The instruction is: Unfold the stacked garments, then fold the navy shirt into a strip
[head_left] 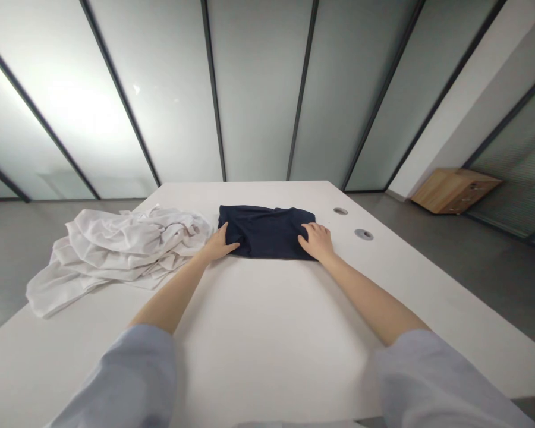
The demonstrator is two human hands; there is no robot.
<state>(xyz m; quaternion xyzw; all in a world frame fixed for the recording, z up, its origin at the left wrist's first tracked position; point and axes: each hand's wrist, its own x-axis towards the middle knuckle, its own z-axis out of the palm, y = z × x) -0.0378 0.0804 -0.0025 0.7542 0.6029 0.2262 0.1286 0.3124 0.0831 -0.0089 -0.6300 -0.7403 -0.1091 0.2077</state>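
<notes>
A folded navy garment (pixel 267 233) lies as a flat rectangle on the white table (pixel 267 321). What kind of garment it is cannot be made out. My left hand (pixel 219 244) grips its left end, thumb on top near the front corner, and the cloth puckers there. At the opposite end, my right hand (pixel 317 239) holds the right edge with bent fingers and the thumb on the cloth. Some fingertips are hidden against the fabric.
A loose heap of white cloth (pixel 125 246) lies left of my left forearm and hangs over the table's left edge. Two round cable holes sit at the right, a far one (pixel 340 211) and a nearer one (pixel 364 234). A wooden cabinet (pixel 455 190) stands on the floor beyond.
</notes>
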